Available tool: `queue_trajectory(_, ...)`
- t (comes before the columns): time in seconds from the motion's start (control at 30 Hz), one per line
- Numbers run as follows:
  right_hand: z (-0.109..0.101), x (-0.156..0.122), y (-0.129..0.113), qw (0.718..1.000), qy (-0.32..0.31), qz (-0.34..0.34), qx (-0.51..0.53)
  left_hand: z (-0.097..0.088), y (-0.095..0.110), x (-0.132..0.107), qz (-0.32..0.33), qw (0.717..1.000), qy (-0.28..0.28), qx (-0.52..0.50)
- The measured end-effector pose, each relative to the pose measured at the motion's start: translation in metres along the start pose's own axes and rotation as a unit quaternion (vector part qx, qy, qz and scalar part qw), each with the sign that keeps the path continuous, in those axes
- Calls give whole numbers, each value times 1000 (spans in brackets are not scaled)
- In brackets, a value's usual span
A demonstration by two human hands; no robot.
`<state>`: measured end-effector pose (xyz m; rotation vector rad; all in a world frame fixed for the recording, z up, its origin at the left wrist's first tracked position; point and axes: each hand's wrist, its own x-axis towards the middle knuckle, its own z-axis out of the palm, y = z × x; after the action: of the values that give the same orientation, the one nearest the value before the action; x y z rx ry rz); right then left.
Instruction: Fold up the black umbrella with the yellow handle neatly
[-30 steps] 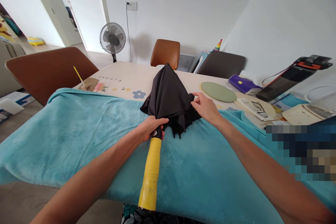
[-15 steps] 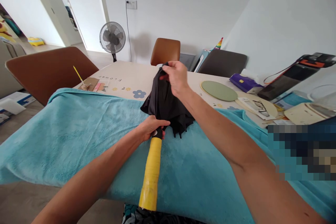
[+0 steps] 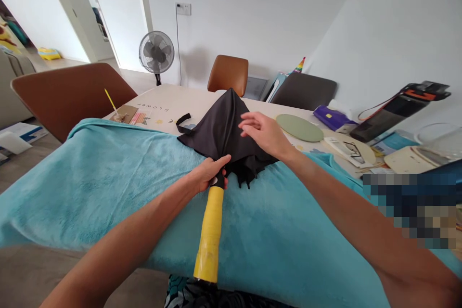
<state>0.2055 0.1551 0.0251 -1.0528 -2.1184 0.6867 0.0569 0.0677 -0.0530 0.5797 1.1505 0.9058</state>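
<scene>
A black umbrella (image 3: 220, 130) with a yellow-wrapped handle (image 3: 210, 231) lies over the table, its handle toward me. The canopy is folded down but loose, and several rib tips poke out at its near right edge. Off the canopy's left side a black strap (image 3: 185, 124) curls up. My left hand (image 3: 212, 173) is closed round the black neck just above the yellow part, thumb against the fabric. Over the right side of the canopy, my right hand (image 3: 265, 132) is open with fingers apart and nothing in it.
A turquoise blanket (image 3: 119, 178) covers the near part of the white table (image 3: 187, 98). To the right lie a green oval mat (image 3: 299, 127), a purple tissue pack (image 3: 334, 118), eyeglasses (image 3: 353, 151) and a dark bottle (image 3: 391, 113). Chairs and a fan (image 3: 157, 53) stand beyond.
My right hand has let go of the umbrella fabric near its top and moved right and down. The canopy has spread out, and the strap now shows at left. My left hand keeps its grip.
</scene>
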Motion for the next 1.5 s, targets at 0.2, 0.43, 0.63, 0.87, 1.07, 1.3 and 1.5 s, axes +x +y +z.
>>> queue_trajectory(0.2, -36, -33, 61, 955, -18, 144, -257, -1, 0, 3, -17, 1000, 7, -13)
queue_trajectory(0.43, -20, -46, 90, 955, -140, 108, -238, -2, -1, 5, -19, 1000, 4, -7)
queue_trajectory(0.63, -7, -44, 79, 938, -87, 87, -325, -2, -1, 4, -20, 1000, 0, -23)
queue_trajectory(0.87, -12, -44, 67, 909, 57, 95, -402, -3, -1, 6, -21, 1000, 0, -15)
queue_trajectory(1.07, -21, -39, 57, 919, 139, 98, -355, -2, 0, 4, -14, 1000, -2, -19)
queue_trajectory(1.3, -22, -22, 32, 978, 177, 79, -76, -1, 6, 0, -47, 992, -43, -107)
queue_trajectory(1.5, -14, -40, 19, 986, 112, 61, -106, -1, 9, -2, -56, 980, -82, -171)
